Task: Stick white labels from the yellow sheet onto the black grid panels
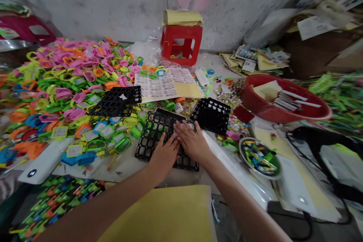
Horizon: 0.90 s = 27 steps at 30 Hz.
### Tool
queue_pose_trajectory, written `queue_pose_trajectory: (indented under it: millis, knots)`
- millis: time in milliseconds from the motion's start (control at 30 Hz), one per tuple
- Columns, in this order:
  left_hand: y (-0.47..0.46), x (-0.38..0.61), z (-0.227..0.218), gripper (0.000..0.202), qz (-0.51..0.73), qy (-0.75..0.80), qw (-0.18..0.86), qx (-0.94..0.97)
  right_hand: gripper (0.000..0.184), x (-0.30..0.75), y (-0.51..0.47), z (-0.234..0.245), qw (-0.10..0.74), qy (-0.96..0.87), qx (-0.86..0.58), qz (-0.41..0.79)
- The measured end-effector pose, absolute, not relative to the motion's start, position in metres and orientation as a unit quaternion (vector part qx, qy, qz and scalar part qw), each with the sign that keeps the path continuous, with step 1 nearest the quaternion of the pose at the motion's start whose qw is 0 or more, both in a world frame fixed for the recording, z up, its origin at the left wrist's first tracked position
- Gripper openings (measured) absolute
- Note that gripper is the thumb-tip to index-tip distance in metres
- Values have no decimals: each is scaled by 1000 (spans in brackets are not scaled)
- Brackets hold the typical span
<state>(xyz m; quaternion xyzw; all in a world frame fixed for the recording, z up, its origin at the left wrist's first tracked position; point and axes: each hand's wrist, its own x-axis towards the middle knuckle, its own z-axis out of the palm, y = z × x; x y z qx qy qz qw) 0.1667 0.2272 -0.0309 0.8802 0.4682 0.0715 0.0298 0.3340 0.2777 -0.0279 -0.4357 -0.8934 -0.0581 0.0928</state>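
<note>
Along the back edge of the counter [127, 165], a square red plastic stool [183, 33] is topped by a thick layer of yellow paper [183, 17]. The left side is covered by a heap of pink, green, yellow and orange plastic watch-like pieces [64, 92]. Toward the right edge, thin white strips [286, 101] are held in a wide red plastic basin [265, 109]; nearer the front edge, small multicoloured pieces [255, 151] are gathered in a round, pale-rimmed bowl [274, 166].

The left hand [163, 155] and right hand [194, 141] touch a black grid tray [151, 131] beside heaped coloured plastic pieces [76, 83].
</note>
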Motion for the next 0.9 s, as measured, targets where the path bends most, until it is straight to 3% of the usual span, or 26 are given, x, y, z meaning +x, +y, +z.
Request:
queue_pose_trajectory:
  millis: [133, 233, 333, 433, 600, 700, 833, 900]
  knots:
    - [227, 170, -32, 40, 74, 473, 55, 876, 43, 335, 289, -21, 89, -876, -472, -28]
    - [220, 164, -20, 39, 90, 463, 79, 878, 42, 339, 273, -8, 136, -841, -522, -30]
    - [195, 147, 0, 43, 109, 458, 131, 873, 40, 344, 224, 6, 179, -844, -502, 55]
    - [155, 122, 13, 40, 103, 464, 211, 854, 24, 347, 159, 9, 154, -867, -440, 176]
    - [97, 85, 4, 26, 47, 499, 302, 811, 18, 347, 87, -3, 134, -842, -467, 233]
    - [79, 70, -10, 32, 37, 490, 337, 803, 18, 340, 74, -9, 92, -839, -486, 227]
    - [75, 63, -25, 14, 51, 496, 341, 797, 20, 319, 73, -8, -39, -817, -534, 216]
    - [78, 64, -29, 17, 40, 512, 317, 797, 18, 306, 74, -6, -83, -806, -550, 202]
